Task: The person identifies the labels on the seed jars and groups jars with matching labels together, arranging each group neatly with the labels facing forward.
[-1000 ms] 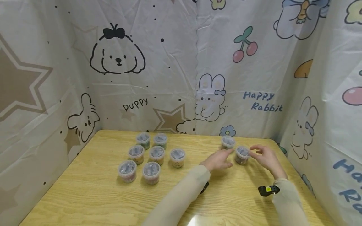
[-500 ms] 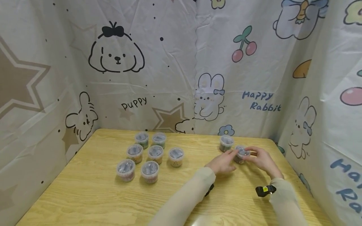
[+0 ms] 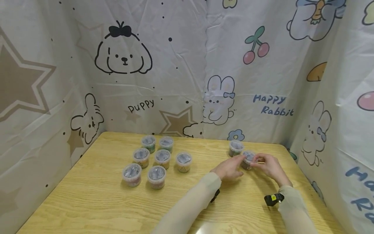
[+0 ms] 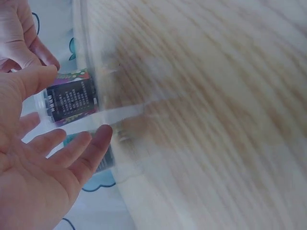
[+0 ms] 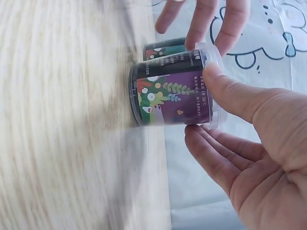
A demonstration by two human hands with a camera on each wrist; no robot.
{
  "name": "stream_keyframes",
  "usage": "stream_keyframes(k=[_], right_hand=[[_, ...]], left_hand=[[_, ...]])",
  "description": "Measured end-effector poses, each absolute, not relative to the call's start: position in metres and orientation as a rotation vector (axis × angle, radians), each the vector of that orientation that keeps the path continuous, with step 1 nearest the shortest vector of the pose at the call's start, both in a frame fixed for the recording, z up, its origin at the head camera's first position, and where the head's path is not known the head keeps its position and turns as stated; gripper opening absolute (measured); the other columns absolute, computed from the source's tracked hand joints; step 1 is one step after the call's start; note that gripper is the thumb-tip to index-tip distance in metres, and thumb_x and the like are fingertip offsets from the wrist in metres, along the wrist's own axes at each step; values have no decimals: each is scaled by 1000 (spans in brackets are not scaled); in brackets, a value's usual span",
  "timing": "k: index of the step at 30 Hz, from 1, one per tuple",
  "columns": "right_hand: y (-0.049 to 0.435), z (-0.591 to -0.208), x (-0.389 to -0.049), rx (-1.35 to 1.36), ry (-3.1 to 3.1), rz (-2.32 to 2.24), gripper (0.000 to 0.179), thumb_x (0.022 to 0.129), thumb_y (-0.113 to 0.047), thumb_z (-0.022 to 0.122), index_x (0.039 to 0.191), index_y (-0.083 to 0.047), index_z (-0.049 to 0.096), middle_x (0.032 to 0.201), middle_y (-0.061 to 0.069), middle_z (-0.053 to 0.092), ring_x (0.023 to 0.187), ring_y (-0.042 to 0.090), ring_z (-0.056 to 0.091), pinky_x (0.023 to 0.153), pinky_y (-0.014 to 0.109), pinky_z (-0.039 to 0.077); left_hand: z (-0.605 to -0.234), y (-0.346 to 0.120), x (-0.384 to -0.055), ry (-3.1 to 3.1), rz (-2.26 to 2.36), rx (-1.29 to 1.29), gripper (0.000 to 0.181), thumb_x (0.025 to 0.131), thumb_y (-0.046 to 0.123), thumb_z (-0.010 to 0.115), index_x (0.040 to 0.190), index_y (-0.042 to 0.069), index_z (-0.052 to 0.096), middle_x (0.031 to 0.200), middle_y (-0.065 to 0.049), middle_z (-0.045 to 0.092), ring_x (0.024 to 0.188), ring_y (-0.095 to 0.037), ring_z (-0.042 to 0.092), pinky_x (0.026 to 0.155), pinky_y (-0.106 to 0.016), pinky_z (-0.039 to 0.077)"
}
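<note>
A small round plastic tub (image 3: pixel 247 160) with a clear lid stands at the right of the table. My right hand (image 3: pixel 271 167) pinches it near the lid, thumb on one side and fingertips on the other. The right wrist view shows the purple and black label of this tub (image 5: pixel 172 91). On its left side is my left hand (image 3: pixel 229 168), fingers loosely spread and fingertips beside the lid; whether they touch it is hard to tell. Just behind stands a second tub (image 3: pixel 236 148), partly hidden by the left hand's fingers in the left wrist view.
Several similar lidded tubs stand in loose rows at the left, among them one tub (image 3: pixel 183 162) nearest the middle and another tub (image 3: pixel 132 175) at the front. Patterned cloth (image 3: pixel 175 81) hangs behind and beside the wooden table (image 3: pixel 117 211).
My right hand has moved from beside the tub to a pinch on it, and my left hand has come right, closer to it. The tub has shifted slightly back and left.
</note>
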State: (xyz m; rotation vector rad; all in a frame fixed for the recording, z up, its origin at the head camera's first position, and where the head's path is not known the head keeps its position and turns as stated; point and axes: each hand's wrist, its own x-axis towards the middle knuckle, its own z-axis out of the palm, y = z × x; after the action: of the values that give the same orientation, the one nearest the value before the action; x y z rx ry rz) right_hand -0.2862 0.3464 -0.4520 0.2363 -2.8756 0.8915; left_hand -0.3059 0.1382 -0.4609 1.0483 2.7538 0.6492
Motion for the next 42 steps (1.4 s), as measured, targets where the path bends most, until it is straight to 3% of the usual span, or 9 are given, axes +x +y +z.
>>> stream_keyframes(k=[6,9,13,21,26,34,42], right_hand=[[340,-448,-288,337,-2846,828,15,85,-24,77,84,-13,67,99,12,72,99,38,68,86,53,54],[336,-446,-288,364,-2885,840,14,85,-26,77,83,-15,67,91,4,72,92,29,68,78,44,55],[329,-441,-287,393,-2921,866,15,86,-28,76,81,-17,67,85,-1,71,87,19,65,71,33,49],[308,-429,-284,465,-2936,957,17,88,-31,74,83,-17,67,91,1,73,92,20,66,74,35,52],[295,-423,-284,460,-2919,981,16,89,-31,73,87,-17,66,95,2,71,97,25,66,78,40,54],[274,-417,-290,474,-2812,1064,20,92,-30,70,96,-11,63,109,10,68,108,31,64,92,49,54],[261,-414,-291,494,-2714,1193,25,92,-30,69,109,-13,62,121,12,64,114,35,63,93,47,54]], left_hand=[[-456,131,-305,2809,658,1044,68,94,29,66,153,23,32,156,3,37,141,-12,39,113,-29,37],[-452,126,-302,2841,645,1052,62,94,30,67,149,23,39,153,3,42,135,-12,46,108,-28,42],[-444,119,-299,2883,657,1065,47,94,29,67,137,22,49,142,3,51,126,-10,53,101,-26,47],[-442,98,-299,2950,861,1006,30,90,32,72,115,24,58,123,6,61,104,-6,60,83,-22,51],[-442,83,-305,2962,948,1046,26,89,34,72,108,23,58,115,7,67,100,-11,65,78,-20,50],[-425,57,-318,2863,1061,1059,24,92,35,69,107,20,57,113,2,69,105,-19,65,81,-25,52],[-402,38,-324,2732,1138,1063,20,91,28,71,98,17,55,121,-3,67,108,-21,66,83,-28,55]])
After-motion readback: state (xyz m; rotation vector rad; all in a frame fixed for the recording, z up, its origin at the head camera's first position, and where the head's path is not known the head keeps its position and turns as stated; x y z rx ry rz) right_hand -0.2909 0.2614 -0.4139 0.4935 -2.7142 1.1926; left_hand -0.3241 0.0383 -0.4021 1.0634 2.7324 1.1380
